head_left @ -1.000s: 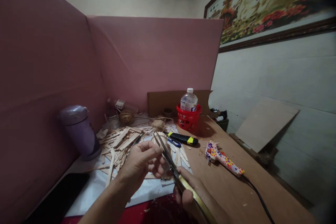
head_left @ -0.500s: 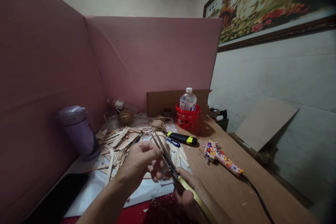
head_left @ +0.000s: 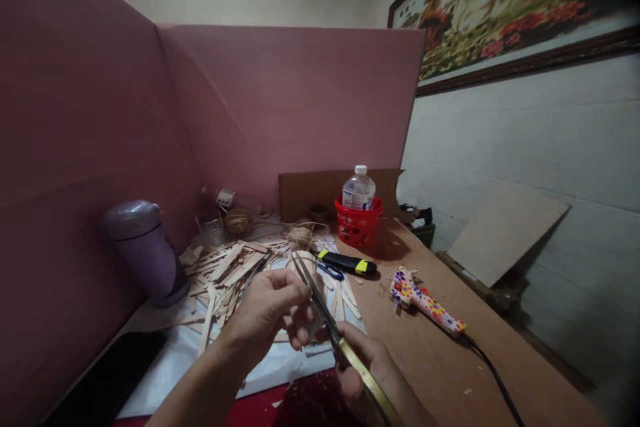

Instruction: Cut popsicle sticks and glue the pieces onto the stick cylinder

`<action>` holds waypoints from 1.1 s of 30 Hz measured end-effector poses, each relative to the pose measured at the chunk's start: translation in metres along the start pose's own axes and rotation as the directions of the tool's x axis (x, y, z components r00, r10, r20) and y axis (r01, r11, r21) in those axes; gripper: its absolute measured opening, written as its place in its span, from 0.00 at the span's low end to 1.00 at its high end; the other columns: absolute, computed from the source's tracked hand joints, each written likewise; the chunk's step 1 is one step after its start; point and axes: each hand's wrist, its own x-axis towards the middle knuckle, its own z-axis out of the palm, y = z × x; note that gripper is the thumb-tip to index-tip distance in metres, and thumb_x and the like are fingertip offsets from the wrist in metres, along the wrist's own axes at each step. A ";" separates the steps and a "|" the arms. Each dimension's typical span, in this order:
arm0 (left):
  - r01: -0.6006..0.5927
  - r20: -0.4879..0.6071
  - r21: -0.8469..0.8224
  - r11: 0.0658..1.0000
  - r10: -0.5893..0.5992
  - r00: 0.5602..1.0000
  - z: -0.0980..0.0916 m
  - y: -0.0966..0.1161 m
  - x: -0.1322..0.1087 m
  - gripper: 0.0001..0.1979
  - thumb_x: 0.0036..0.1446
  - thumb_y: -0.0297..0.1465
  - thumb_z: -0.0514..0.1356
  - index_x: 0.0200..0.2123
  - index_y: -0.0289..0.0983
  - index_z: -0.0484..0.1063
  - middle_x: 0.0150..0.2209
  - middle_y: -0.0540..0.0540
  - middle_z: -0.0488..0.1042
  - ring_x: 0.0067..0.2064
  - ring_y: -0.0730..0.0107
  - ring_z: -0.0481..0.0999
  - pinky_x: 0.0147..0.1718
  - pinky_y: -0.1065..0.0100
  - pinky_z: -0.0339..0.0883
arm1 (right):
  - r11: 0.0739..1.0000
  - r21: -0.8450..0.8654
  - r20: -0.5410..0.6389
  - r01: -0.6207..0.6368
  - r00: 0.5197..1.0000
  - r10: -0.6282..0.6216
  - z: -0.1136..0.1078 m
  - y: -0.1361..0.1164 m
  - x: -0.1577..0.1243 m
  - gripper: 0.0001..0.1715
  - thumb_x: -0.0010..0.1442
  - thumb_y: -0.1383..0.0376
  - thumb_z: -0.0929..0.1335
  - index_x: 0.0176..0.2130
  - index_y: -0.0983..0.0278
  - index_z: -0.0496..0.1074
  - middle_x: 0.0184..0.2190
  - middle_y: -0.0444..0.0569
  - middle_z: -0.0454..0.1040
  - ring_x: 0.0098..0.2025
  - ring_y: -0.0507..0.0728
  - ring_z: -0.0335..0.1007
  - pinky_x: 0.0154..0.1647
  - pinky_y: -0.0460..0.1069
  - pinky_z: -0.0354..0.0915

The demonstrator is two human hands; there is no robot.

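My right hand [head_left: 373, 363] grips a pair of scissors [head_left: 327, 323] by its gold-coloured handle, the blades pointing up and away from me and slightly parted. Beside the blades is my left hand [head_left: 273, 307], thumb and forefinger pinched together; whatever is between them is too small to make out. Behind the blade tips stands a round piece made of wooden sticks [head_left: 310, 260], partly hidden by the scissors and my fingers. Loose craft sticks [head_left: 227, 273] lie in a heap to the left of my hands, on white paper [head_left: 170, 360].
A utility knife [head_left: 347, 263], blue clip-like tool [head_left: 330, 271] and twine ball [head_left: 300, 238] lie beyond my hands. The red bucket [head_left: 357, 227] holds a plastic bottle [head_left: 359, 190]. At right is a corded flowered glue gun [head_left: 425, 303]; at left, a purple tumbler [head_left: 147, 253] and black phone-like slab [head_left: 107, 377].
Almost nothing differs. The view has shifted a little, and the scissors and both hands sit slightly to the right, still in the same grip.
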 end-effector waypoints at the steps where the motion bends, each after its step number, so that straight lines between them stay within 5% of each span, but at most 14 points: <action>1: -0.001 -0.004 -0.006 1.000 0.001 1.000 0.000 -0.001 0.000 0.11 0.46 0.31 0.63 0.18 0.34 0.66 0.16 0.47 0.73 0.12 0.73 0.69 0.08 0.76 0.59 | 1.000 0.006 -0.002 0.001 1.000 -0.001 0.001 0.000 0.000 0.47 0.40 0.31 0.64 0.42 0.66 0.65 0.18 0.37 0.54 0.19 0.46 0.42 0.18 0.44 0.41; 16: 0.003 -0.009 -0.020 1.000 -0.003 1.000 0.009 -0.002 -0.003 0.11 0.46 0.32 0.63 0.18 0.34 0.66 0.15 0.47 0.73 0.12 0.72 0.69 0.08 0.76 0.59 | 0.994 -0.102 0.017 0.040 0.999 -0.038 -0.002 -0.019 -0.008 0.51 0.41 0.29 0.59 0.48 0.65 0.66 0.22 0.41 0.58 0.23 0.51 0.51 0.28 0.47 0.56; 25: 0.016 -0.063 -0.009 1.000 -0.017 0.998 0.011 -0.007 -0.006 0.11 0.44 0.32 0.63 0.18 0.34 0.65 0.15 0.47 0.72 0.12 0.72 0.68 0.09 0.75 0.59 | 1.000 0.000 0.012 0.030 0.999 -0.030 0.006 -0.005 -0.006 0.49 0.42 0.31 0.62 0.45 0.67 0.66 0.21 0.40 0.58 0.22 0.48 0.46 0.22 0.44 0.47; 33: 0.018 -0.039 -0.031 0.999 -0.019 0.999 0.007 -0.008 -0.005 0.10 0.45 0.30 0.63 0.18 0.34 0.65 0.16 0.46 0.73 0.12 0.72 0.69 0.09 0.76 0.58 | 0.993 -0.114 0.038 -0.024 0.999 0.029 -0.005 -0.019 -0.010 0.50 0.41 0.28 0.58 0.42 0.66 0.68 0.18 0.39 0.55 0.20 0.47 0.46 0.19 0.43 0.46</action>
